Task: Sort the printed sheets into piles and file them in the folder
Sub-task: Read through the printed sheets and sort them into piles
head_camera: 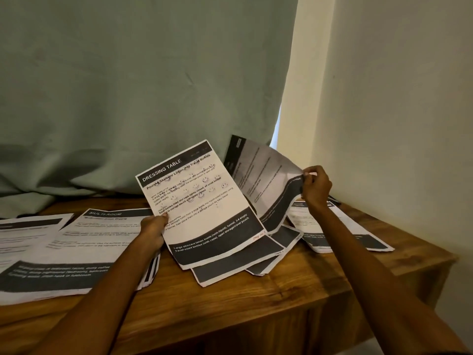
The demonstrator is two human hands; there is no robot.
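left hand [153, 228] grips "Dressing Table" sheet [202, 201] (tilted up) | right hand [316, 187] pinches curled sheet [266, 172] corner

"DRESSING TABLE" heading on held sheet [202, 201]; "MULTI-ROOM" on left pile [76, 247]

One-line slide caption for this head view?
Left hand holds "DRESSING TABLE" sheet while right hand pinches another sheet above wooden table.

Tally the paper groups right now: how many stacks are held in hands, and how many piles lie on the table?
Stacks held in hands: 1, the fanned stack, left hand gripping it, right hand pinching its back sheet
Piles lying on the table: 3, far-left pile, MULTI-ROOM pile, right pile
Total: 4
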